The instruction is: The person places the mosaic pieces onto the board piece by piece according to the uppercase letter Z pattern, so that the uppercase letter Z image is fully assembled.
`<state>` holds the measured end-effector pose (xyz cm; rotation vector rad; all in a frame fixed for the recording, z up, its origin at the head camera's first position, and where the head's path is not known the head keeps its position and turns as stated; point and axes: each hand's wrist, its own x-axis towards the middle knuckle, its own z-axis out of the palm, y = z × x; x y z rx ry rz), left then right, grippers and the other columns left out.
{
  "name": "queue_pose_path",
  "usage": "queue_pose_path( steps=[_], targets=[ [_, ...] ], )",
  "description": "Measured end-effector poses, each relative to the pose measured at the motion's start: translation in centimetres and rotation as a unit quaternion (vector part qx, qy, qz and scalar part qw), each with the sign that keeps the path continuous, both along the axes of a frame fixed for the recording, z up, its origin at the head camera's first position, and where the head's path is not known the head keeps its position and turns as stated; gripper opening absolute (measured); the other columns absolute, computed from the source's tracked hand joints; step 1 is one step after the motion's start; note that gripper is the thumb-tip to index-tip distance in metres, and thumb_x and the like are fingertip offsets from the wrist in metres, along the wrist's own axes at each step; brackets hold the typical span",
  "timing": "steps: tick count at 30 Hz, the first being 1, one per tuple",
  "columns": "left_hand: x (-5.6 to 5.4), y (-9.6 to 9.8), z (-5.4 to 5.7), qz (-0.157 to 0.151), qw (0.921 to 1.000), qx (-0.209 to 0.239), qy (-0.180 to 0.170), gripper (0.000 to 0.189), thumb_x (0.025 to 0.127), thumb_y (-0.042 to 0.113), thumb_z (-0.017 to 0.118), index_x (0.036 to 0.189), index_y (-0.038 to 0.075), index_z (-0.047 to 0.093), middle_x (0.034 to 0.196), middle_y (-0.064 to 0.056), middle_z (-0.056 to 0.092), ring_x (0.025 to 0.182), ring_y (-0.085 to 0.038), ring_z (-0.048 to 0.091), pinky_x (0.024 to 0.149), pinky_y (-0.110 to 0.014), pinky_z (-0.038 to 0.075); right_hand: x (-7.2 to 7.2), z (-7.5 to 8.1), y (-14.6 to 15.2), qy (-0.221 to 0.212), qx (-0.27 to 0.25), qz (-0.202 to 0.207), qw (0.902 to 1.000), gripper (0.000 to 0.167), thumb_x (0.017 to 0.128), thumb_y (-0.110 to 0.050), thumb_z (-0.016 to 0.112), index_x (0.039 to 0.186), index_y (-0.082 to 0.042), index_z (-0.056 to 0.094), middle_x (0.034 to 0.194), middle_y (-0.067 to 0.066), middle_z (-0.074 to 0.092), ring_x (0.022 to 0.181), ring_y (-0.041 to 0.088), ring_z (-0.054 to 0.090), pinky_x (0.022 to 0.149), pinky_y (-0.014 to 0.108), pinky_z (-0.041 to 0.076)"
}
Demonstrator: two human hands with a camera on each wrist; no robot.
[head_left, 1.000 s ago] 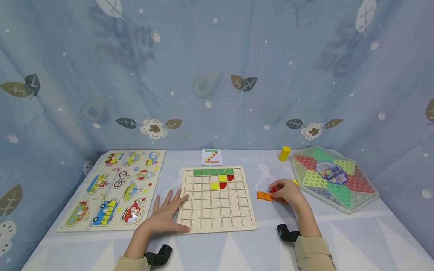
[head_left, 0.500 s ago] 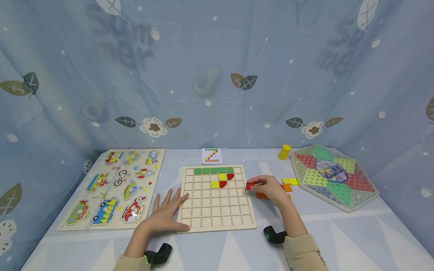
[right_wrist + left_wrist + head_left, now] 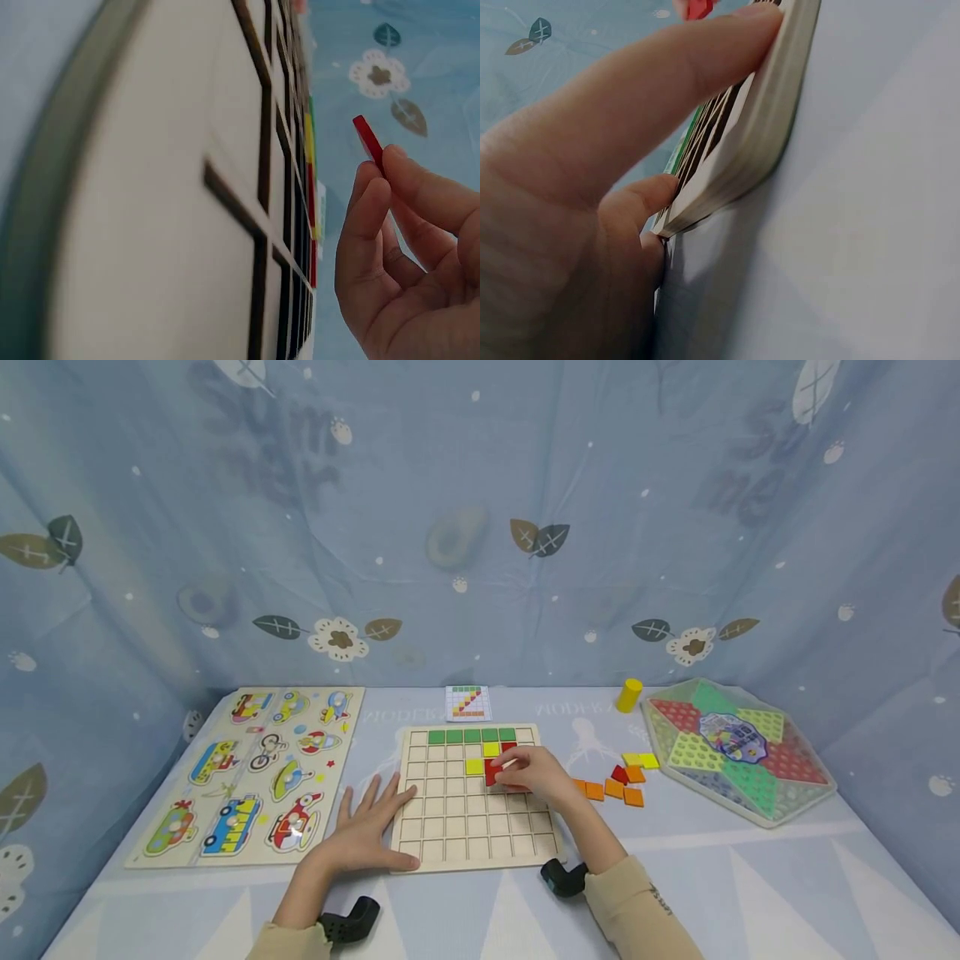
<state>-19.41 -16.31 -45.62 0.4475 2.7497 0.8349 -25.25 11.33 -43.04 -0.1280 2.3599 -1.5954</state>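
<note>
Grip on the right hand [image 3: 534,772] is a pinch: thumb and fingers on a thin red tile [image 3: 367,139], held tilted above the wooden grid board [image 3: 457,827]. From the right wrist view the tile looks clear of the board, though honestly I can't tell exactly which square it's over, since the fingers cover that bit from above.

Left hand [image 3: 367,839] has its fingers spread, thumb resting on the near left corner of the board and a fingertip on its left edge.

On the board you've got five green tiles [image 3: 472,736] along the far row, a couple of yellow tiles [image 3: 475,767] stepping down toward the left below them, and red showing right beside the upper yellow one.

Loose stuff on the counter [image 3: 510,918] to the right: some orange tiles [image 3: 614,788], a red piece [image 3: 619,774] in among them, and more yellow just behind. Past those sit a yellow cylinder [image 3: 629,696] and a hexagonal game box [image 3: 802,797]. Small pattern card [image 3: 468,703] just behind the board, vehicle puzzle [image 3: 326,781] over on the left.
</note>
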Motion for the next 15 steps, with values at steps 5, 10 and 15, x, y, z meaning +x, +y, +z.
queue_pose_path(
  steps=[5, 10, 15],
  targets=[
    [-0.1, 0.0, -0.1, -0.002, 1.0000, -0.003, 0.005, 0.105, 0.056, 0.057, 0.077, 0.142, 0.011, 0.038, 0.153, -0.017, 0.014, 0.139, -0.041, -0.002, 0.103, -0.061, -0.016, -0.6, -0.2, -1.3, -0.007, 0.030, 0.028, 0.9992, 0.011, 0.082, -0.004, 0.067, 0.092, -0.001, 0.069, 0.077, 0.008, 0.062, 0.062, 0.015, 0.060, 0.063, 0.025, 0.054],
    [-0.1, -0.1, -0.2, -0.002, 1.0000, -0.004, 0.003, 0.105, 0.056, 0.058, 0.077, 0.142, 0.011, 0.037, 0.153, -0.016, 0.013, 0.139, -0.041, -0.003, 0.103, -0.061, -0.016, -1.0, -0.6, -2.5, 0.007, 0.069, 0.036, 0.9969, 0.008, 0.082, -0.007, 0.069, 0.088, -0.003, 0.070, 0.077, 0.005, 0.064, 0.058, 0.012, 0.058, 0.057, 0.023, 0.052],
    [-0.1, -0.1, -0.3, -0.004, 0.9999, -0.009, 0.004, 0.106, 0.056, 0.059, 0.076, 0.142, 0.011, 0.037, 0.153, -0.016, 0.013, 0.139, -0.041, -0.003, 0.103, -0.061, -0.016, -1.0, -0.7, -3.1, 0.022, 0.093, 0.034, 0.9948, 0.006, 0.081, -0.009, 0.070, 0.085, -0.004, 0.070, 0.071, 0.003, 0.064, 0.054, 0.012, 0.055, 0.053, 0.022, 0.048]
  ],
)
